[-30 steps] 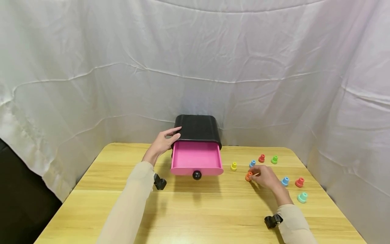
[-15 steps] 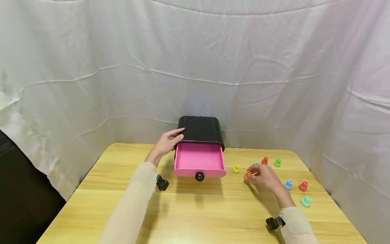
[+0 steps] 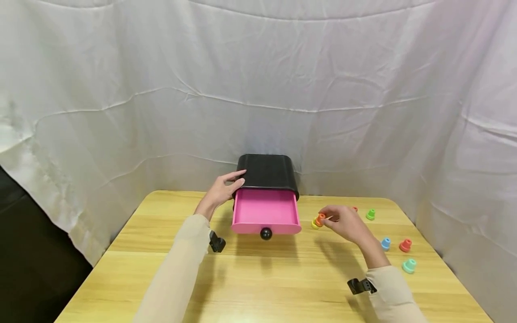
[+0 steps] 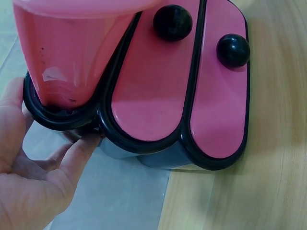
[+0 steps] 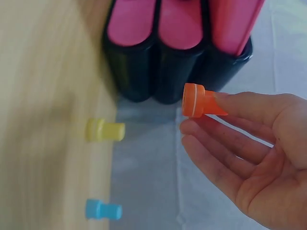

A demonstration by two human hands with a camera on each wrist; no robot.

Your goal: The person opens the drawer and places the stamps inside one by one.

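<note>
While the left hand rests against the upper left edge of the black cabinet, its fingers are spread and only lightly bent, thumb and fingertips touching the black shell rather than wrapping it; the left wrist view shows the palm open beside the cabinet's side. The right hand is lifted off the table and pinches an orange peg between thumb and fingertips, the other fingers loosely extended beneath it, as the right wrist view makes plain. The orange peg hangs in the air just right of the pulled-out pink drawer, directly over or in front of a yellow peg that stands on the table; from the head view I cannot tell whether the two touch, though the wrist view shows them apart.

The top drawer stands open, with a black knob at its front. Two lower drawers, shut, show in the left wrist view, each with its own knob.

On the wooden table to the right lie a green peg, a blue peg, a red peg and a mint peg, well apart from the cabinet. Another red one is mostly hidden behind the right hand. White cloth drapes behind and to both sides.
</note>
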